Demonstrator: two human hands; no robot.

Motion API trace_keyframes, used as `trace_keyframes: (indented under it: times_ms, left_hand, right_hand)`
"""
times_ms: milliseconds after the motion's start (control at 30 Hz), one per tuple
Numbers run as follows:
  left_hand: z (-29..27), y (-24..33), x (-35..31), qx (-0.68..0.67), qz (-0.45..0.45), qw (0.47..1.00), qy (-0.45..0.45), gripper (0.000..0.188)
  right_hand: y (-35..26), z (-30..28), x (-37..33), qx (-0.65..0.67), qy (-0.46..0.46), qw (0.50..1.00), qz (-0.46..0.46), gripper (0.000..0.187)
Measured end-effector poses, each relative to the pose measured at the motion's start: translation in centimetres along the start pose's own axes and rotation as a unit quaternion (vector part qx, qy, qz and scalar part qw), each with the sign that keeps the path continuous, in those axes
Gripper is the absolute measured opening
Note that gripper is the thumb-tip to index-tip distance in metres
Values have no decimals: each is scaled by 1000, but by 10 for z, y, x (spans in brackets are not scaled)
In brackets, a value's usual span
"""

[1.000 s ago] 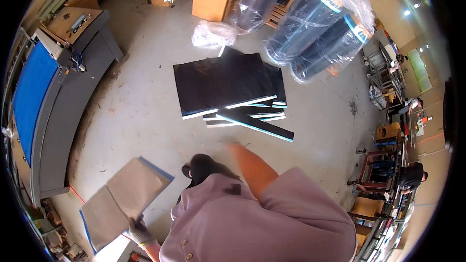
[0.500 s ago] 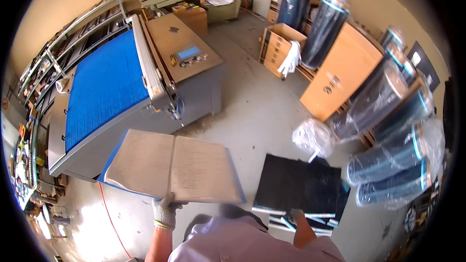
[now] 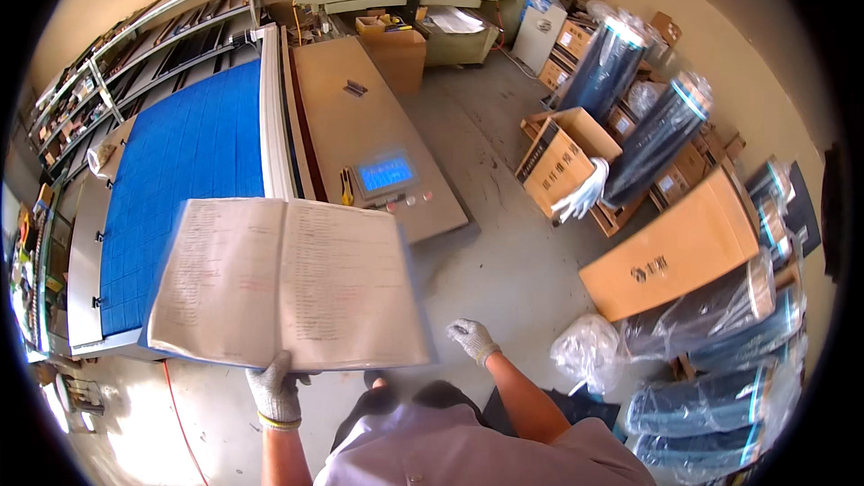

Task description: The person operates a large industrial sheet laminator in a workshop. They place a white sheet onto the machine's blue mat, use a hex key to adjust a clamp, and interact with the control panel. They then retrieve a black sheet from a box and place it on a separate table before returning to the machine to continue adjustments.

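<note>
Over the edge of an open cardboard box (image 3: 549,173), some floppy white cloth (image 3: 587,191) is draped. Pages full of small print are held in a flat, blue-edged folder (image 3: 283,283), which is spread open in front of the body. Its bottom edge is gripped by the left hand (image 3: 275,389), with the thumb laid on top. The right hand (image 3: 472,340) is held apart from it; how tightly those fingers are bent cannot be told. Both are covered by knitted gloves. Fat, dark rolls (image 3: 693,408) are wrapped in shiny, crinkly plastic.
</note>
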State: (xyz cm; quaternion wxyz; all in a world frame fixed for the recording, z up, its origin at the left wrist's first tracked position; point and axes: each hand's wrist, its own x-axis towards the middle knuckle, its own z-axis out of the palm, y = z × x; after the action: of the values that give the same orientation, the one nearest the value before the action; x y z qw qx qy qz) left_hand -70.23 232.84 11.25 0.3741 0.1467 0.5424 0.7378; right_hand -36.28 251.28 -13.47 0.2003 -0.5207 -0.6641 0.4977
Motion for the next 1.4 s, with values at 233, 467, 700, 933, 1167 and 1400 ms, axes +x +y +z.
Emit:
trace_keyframes:
  times_ms: [233,467,700,933,1167,1400]
  left_hand:
    - [58,-21,131,27,47,990,134,49]
    - [204,-61,242,-31,43,977,209,48]
    - [306,-171,416,39,-31,997,65,19]
    - [341,-328,534,352,176,919,-2,24]
    - [338,-399,580,483,-53,873,34,54]
    - [254,-440,610,282,-140,948,48,49]
  right_hand:
    - [-26,-55,288,-162,104,974,-122,17]
    - [-63,-51,572,-131,130,948,-260,14]
    - [-55,-13,645,-169,131,935,-284,26]
    - [-16,-45,644,-278,143,911,-270,27]
    - [-36,-104,600,-120,110,969,-189,13]
    - [-21,-122,564,10,-12,997,-72,12]
